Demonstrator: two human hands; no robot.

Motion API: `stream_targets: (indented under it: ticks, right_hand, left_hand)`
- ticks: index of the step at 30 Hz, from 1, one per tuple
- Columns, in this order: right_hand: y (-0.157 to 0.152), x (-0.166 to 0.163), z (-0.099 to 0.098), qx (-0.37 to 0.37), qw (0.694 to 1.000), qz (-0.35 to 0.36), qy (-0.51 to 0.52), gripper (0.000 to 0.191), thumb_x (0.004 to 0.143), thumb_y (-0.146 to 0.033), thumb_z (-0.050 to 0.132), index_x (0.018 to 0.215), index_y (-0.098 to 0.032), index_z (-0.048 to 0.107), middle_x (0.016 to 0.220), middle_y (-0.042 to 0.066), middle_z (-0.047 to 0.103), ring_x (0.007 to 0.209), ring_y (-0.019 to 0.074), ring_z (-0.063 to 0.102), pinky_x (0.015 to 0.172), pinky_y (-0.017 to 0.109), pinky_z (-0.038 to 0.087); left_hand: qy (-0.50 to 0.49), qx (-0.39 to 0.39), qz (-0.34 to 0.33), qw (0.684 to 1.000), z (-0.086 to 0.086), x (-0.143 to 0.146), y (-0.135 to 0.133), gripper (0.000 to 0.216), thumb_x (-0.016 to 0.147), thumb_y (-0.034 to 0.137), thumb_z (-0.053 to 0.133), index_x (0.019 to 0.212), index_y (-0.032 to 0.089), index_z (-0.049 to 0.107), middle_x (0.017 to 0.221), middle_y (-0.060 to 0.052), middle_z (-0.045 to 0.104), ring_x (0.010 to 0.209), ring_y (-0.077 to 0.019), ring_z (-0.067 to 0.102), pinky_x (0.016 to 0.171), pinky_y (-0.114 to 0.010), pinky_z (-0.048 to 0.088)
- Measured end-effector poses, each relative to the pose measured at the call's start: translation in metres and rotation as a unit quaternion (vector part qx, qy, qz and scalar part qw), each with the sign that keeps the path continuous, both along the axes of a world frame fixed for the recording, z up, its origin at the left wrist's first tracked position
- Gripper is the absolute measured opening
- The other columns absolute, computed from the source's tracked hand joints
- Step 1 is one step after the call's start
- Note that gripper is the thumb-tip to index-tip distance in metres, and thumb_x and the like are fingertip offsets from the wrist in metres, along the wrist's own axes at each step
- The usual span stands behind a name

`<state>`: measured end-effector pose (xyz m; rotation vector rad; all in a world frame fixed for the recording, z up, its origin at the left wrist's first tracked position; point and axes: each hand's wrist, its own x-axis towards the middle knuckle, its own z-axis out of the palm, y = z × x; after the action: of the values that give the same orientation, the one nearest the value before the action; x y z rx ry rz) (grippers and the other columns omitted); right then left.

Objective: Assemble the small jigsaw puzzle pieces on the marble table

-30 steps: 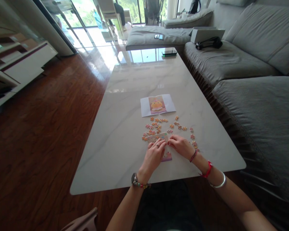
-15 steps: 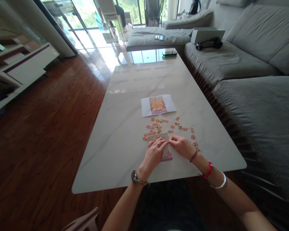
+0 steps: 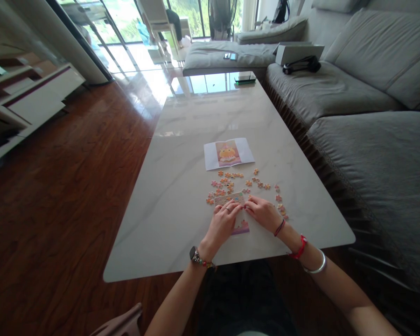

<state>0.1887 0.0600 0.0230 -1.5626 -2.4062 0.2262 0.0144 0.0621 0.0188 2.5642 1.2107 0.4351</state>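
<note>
A partly joined jigsaw puzzle lies near the front of the table, its upper strip showing above my fingers and a purple-pink lower part showing between my wrists. My left hand rests over its left side, fingers stretched out and lying flat. From the right, my right hand reaches the puzzle's right edge with thumb and fingers pinched, apparently on a small piece at the fingertips, mostly hidden. Loose orange and pink jigsaw pieces lie behind the puzzle, with more pieces to the right of my right hand.
A creased sheet with a printed picture lies beyond the pieces on the white marbled table. A dark phone is at the table's far end. A grey sofa runs along the right; a pink stool stands at lower left.
The view has shifted very slightly. Both hands stay at the puzzle, with only a tiny movement at the fingertips.
</note>
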Motion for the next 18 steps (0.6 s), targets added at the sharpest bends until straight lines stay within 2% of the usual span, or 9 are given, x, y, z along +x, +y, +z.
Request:
stream_targets:
  ticks: [5, 8, 12, 15, 18]
  right_hand:
    - [-0.005, 0.009, 0.001, 0.004, 0.999, 0.013, 0.031, 0.019, 0.083, -0.025, 0.040, 0.082, -0.019, 0.057, 0.083, 0.004, 0.056, 0.075, 0.0123, 0.053, 0.069, 0.023, 0.039]
    - [-0.007, 0.034, -0.002, 0.028, 0.996, -0.053, 0.058, 0.018, 0.082, -0.026, 0.041, 0.085, -0.019, 0.057, 0.086, 0.004, 0.056, 0.076, 0.0131, 0.053, 0.070, 0.024, 0.040]
    - [-0.006, 0.083, -0.007, 0.043, 0.984, -0.158, 0.062, 0.017, 0.079, -0.027, 0.045, 0.084, -0.018, 0.059, 0.085, 0.005, 0.056, 0.072, 0.0144, 0.054, 0.066, 0.025, 0.041]
    - [-0.004, 0.113, -0.010, 0.027, 0.981, -0.189, 0.045, 0.016, 0.077, -0.027, 0.047, 0.080, -0.018, 0.060, 0.081, 0.005, 0.057, 0.071, 0.0155, 0.055, 0.065, 0.026, 0.041]
    - [-0.007, 0.124, -0.010, 0.023, 0.976, -0.212, 0.042, 0.016, 0.076, -0.027, 0.048, 0.077, -0.017, 0.060, 0.079, 0.005, 0.057, 0.070, 0.0163, 0.055, 0.065, 0.027, 0.042]
  left_hand:
    - [-0.003, 0.004, 0.013, 1.000, -0.001, 0.001, 0.001, 0.036, 0.082, 0.011, 0.033, 0.114, 0.024, 0.041, 0.113, -0.003, 0.052, 0.113, -0.0137, 0.038, 0.086, -0.030, 0.027]
    - [-0.001, 0.005, 0.020, 1.000, -0.001, 0.002, 0.004, 0.035, 0.081, 0.009, 0.032, 0.111, 0.023, 0.044, 0.110, -0.004, 0.053, 0.106, -0.0140, 0.045, 0.085, -0.031, 0.029]
    - [0.012, 0.008, 0.036, 0.999, 0.000, 0.004, 0.012, 0.034, 0.078, 0.006, 0.032, 0.104, 0.020, 0.048, 0.104, -0.006, 0.053, 0.089, -0.0139, 0.052, 0.081, -0.031, 0.033]
    - [0.007, 0.019, 0.047, 0.999, 0.003, 0.006, 0.016, 0.033, 0.076, 0.005, 0.033, 0.101, 0.019, 0.050, 0.102, -0.006, 0.052, 0.084, -0.0141, 0.053, 0.079, -0.032, 0.035]
    - [-0.016, 0.030, 0.065, 0.997, 0.007, 0.006, 0.014, 0.030, 0.077, 0.007, 0.034, 0.099, 0.019, 0.050, 0.101, -0.006, 0.051, 0.085, -0.0147, 0.052, 0.078, -0.032, 0.037]
